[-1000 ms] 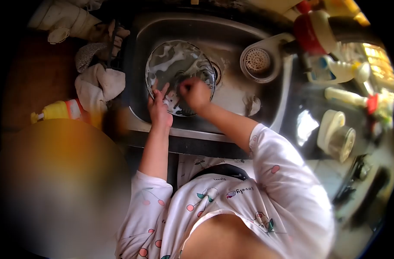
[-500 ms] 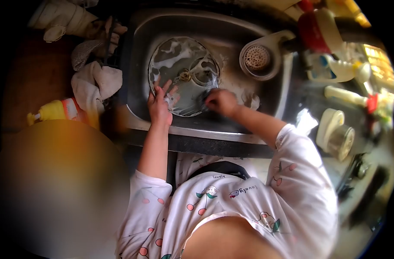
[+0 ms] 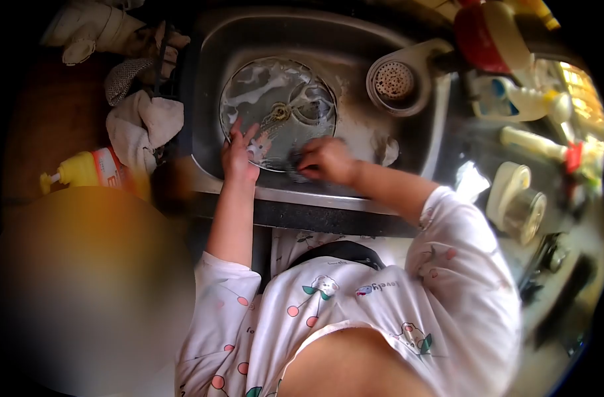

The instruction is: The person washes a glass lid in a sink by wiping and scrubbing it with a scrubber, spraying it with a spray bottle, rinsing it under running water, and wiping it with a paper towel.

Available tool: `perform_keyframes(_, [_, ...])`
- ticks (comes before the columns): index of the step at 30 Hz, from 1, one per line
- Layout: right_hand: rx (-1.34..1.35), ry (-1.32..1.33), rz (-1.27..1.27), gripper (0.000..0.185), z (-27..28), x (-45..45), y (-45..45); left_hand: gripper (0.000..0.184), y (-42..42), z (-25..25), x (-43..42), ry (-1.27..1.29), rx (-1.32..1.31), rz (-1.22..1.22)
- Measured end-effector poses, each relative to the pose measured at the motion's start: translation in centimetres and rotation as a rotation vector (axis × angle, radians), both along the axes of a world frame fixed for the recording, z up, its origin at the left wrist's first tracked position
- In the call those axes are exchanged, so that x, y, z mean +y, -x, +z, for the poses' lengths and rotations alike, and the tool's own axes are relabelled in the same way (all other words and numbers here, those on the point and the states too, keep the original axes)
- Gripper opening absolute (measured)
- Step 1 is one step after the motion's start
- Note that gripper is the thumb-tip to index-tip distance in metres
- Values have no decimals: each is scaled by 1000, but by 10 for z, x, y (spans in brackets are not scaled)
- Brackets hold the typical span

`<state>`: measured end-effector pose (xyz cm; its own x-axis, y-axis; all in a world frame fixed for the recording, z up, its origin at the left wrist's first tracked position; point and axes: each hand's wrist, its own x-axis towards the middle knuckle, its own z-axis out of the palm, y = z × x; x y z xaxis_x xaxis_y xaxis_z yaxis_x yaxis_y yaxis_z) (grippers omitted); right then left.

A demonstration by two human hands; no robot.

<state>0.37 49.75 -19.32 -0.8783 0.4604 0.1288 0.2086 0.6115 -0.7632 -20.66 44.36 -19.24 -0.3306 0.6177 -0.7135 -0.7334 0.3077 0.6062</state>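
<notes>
A round glass lid [image 3: 249, 109] with a thin rim and white suds is tilted in the metal sink [image 3: 355, 59]. My left hand [image 3: 241, 155] grips its lower left edge, with the fingers seen through the glass. At the lower right rim, my right hand [image 3: 328, 161] is closed on a grey scrubber [image 3: 298, 162] that looks like steel wool. Motion blurs the scrubber, and the fingers partly cover it. The sink drain shows through the middle of the lid.
A drain strainer basket [image 3: 394, 79] sits in the sink's right corner. A whitish scrap [image 3: 388, 151] lies below it. Left of the sink are a cloth [image 3: 143, 122] and a yellow pump bottle [image 3: 84, 170]. Bottles [image 3: 507, 99] and a jar [image 3: 523, 215] stand on the right.
My right hand has moved left along the lid's lower rim with the scrubber. My left hand keeps its hold, and the view has shifted slightly.
</notes>
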Motion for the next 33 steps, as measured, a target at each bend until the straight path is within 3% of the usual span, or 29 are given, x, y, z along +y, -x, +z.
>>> perform_keyframes(2, [-168, -86, -50, 16, -14, 11, -32, 44, -1, 3, 4, 46, -9, -3])
perform_keyframes(7, [63, -316, -119, 25, 26, -16, 21, 44, -6, 12, 17, 179, -90, 64])
perform_keyframes(11, [-103, -528, -189, 24, -1, 23, -21, 46, 12, 14, 24, 240, -239, 50])
perform_keyframes(16, [25, -564, -142, 22, 23, 27, 11, 41, 4, 11, 19, 172, -271, 160])
perform_keyframes(18, [35, -553, -118, 22, 34, 8, 37, 35, -42, -9, 3, 135, 43, 181])
perform_keyframes(20, [32, -563, -131, 25, 36, 9, 31, 32, -38, -24, -8, 81, -36, 192])
perform_keyframes(26, [47, -618, -84, 16, 5, 47, -7, 30, -33, 22, 3, 238, -296, 24])
perform_keyframes(30, [78, -605, -127, 19, 11, 19, 7, 31, -48, 10, -2, 244, -83, 52])
perform_keyframes(33, [53, -598, -160, 20, 7, 32, -7, 35, -34, 14, -3, 252, -247, 45])
